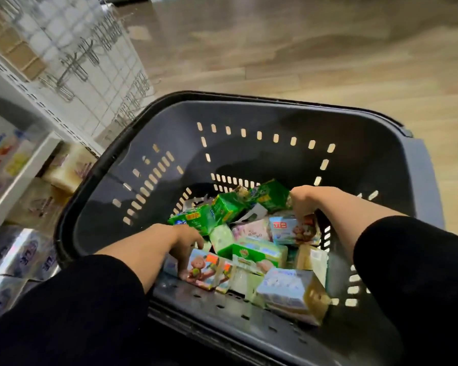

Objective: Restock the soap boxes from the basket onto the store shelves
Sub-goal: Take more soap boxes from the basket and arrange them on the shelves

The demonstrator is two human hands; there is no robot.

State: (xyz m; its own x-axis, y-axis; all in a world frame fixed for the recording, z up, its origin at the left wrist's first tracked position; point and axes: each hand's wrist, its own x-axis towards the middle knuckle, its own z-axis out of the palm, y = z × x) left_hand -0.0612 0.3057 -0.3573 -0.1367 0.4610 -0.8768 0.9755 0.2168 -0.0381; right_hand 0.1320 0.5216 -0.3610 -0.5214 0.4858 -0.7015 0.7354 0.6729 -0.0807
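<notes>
Soap boxes [251, 244] lie heaped in the grey basket [249, 143]; print blurred, brands unreadable. Left hand [185, 241] fingers curl round a monkey-picture box [204, 269]. Right hand [303, 200] grips a similar box [294, 229]. Stocked shelves [19, 180] stand left.

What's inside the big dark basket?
The basket holds a jumble of soap boxes, green, pink and blue. Both hands reach in, covering some boxes. Lower boxes are hidden.
</notes>
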